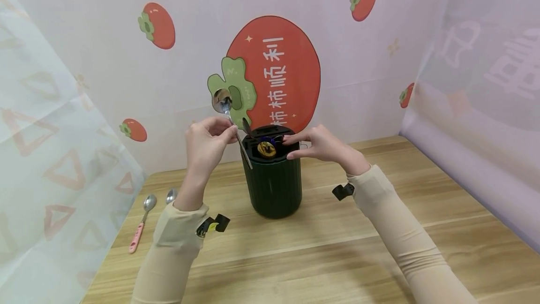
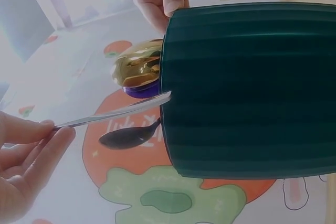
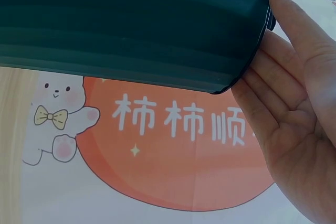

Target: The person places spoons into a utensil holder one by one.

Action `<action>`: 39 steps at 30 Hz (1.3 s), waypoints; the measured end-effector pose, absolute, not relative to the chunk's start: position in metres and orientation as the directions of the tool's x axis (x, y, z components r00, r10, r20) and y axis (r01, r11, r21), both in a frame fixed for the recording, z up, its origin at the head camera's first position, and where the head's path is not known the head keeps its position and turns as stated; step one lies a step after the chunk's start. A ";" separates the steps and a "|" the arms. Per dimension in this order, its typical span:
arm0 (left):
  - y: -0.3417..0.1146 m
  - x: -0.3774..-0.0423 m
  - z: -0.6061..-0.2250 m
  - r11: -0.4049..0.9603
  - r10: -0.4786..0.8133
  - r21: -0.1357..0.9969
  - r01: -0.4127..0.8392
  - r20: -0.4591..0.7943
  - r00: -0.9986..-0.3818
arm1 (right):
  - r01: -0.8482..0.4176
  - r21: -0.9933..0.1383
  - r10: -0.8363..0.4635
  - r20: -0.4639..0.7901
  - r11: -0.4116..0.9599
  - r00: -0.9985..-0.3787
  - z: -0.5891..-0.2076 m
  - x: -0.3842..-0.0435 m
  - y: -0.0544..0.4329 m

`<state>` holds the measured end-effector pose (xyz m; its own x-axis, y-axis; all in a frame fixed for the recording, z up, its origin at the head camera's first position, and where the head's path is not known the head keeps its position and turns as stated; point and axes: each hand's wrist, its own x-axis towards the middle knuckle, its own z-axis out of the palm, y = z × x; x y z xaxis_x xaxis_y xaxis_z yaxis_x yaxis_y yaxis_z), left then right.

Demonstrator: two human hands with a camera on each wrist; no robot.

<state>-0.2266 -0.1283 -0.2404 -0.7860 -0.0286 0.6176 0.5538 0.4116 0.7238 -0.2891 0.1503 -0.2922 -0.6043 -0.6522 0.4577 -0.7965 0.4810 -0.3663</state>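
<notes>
My left hand (image 1: 206, 147) pinches a silver spoon (image 1: 228, 111) by its handle, bowl up and tilted left. In the left wrist view, the handle (image 2: 115, 114) reaches to the rim of a dark green ribbed utensil holder (image 1: 274, 186), its end overlapping the near side. My right hand (image 1: 322, 144) rests at the holder's right rim, thumb and fingers extended; in the right wrist view the fingers (image 3: 278, 72) lie by the rim. A gold spoon bowl (image 1: 266, 149), something purple behind it and a dark spoon (image 2: 126, 137) stick out of the holder.
On the table's left lie a pink-handled spoon (image 1: 141, 224) and another spoon (image 1: 171, 195), partly hidden by my left forearm. A printed persimmon backdrop (image 1: 291, 74) hangs right behind the wooden table (image 1: 337, 252). More cloth hangs at both sides.
</notes>
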 end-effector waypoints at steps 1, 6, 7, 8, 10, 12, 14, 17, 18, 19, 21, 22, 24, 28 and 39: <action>-0.128 -0.227 -0.240 0.413 -0.029 0.721 0.556 0.621 -0.783 | -0.800 -0.364 -0.653 0.462 0.478 -0.600 -0.292 -0.289 0.150; -0.125 -0.227 -0.239 0.397 -0.036 0.715 0.575 0.639 -0.769 | -0.805 -0.363 -0.652 0.472 0.469 -0.593 -0.292 -0.289 0.150; -0.125 -0.227 -0.239 0.389 -0.039 0.718 0.578 0.640 -0.768 | -0.805 -0.365 -0.652 0.472 0.468 -0.593 -0.292 -0.289 0.150; -0.125 -0.228 -0.240 0.383 -0.042 0.718 0.581 0.642 -0.765 | -0.804 -0.367 -0.652 0.472 0.468 -0.594 -0.292 -0.289 0.150; -0.124 -0.228 -0.240 0.370 -0.048 0.721 0.586 0.645 -0.763 | -0.804 -0.369 -0.652 0.472 0.466 -0.594 -0.292 -0.289 0.150; -0.124 -0.228 -0.241 0.355 -0.056 0.723 0.593 0.649 -0.758 | -0.804 -0.370 -0.651 0.472 0.466 -0.595 -0.292 -0.289 0.150; -0.124 -0.228 -0.240 0.351 -0.067 0.719 0.600 0.659 -0.750 | -0.803 -0.369 -0.650 0.471 0.468 -0.596 -0.292 -0.289 0.150; -0.123 -0.227 -0.240 0.344 -0.080 0.709 0.615 0.675 -0.734 | -0.802 -0.368 -0.649 0.471 0.471 -0.598 -0.292 -0.289 0.150; -0.123 -0.227 -0.239 0.345 -0.083 0.706 0.619 0.680 -0.729 | -0.801 -0.367 -0.648 0.471 0.473 -0.598 -0.292 -0.289 0.150; -0.123 -0.227 -0.239 0.344 -0.087 0.703 0.622 0.684 -0.725 | -0.801 -0.366 -0.649 0.471 0.473 -0.598 -0.292 -0.289 0.150; -0.123 -0.227 -0.239 0.341 -0.092 0.700 0.628 0.689 -0.719 | -0.801 -0.365 -0.649 0.470 0.474 -0.598 -0.292 -0.289 0.150; -0.122 -0.228 -0.239 0.338 -0.095 0.699 0.630 0.692 -0.716 | -0.802 -0.363 -0.650 0.471 0.474 -0.597 -0.292 -0.289 0.150; -0.122 -0.229 -0.239 0.332 -0.098 0.697 0.635 0.695 -0.712 | -0.802 -0.362 -0.649 0.470 0.476 -0.598 -0.292 -0.288 0.150; -0.121 -0.231 -0.240 0.323 -0.094 0.693 0.645 0.702 -0.706 | -0.800 -0.363 -0.649 0.467 0.478 -0.600 -0.291 -0.288 0.150; -0.120 -0.239 -0.242 0.338 -0.085 0.692 0.638 0.698 -0.711 | -0.795 -0.362 -0.649 0.459 0.486 -0.606 -0.290 -0.288 0.150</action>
